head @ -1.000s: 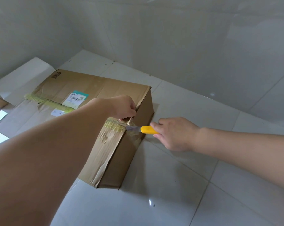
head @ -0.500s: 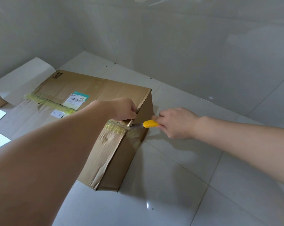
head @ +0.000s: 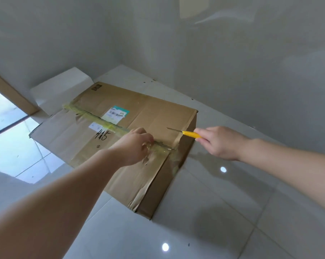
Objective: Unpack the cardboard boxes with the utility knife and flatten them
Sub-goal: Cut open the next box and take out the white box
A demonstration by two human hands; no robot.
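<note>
I observe the large flat brown cardboard box (head: 120, 139) lying on the glossy white tiled floor (head: 214, 212), in a corner near the grey walls, its yellowed centre tape seam (head: 102, 122) facing up. My left hand (head: 137, 148) presses down on the seam near the box's right end, fingers curled into the loosened tape, evidently to steady the flap. My right hand (head: 221, 143) grips the yellow-handled utility knife (head: 187, 133), blade extended above the top panel, clear of the cardboard. I judge the seam cut is pending.
</note>
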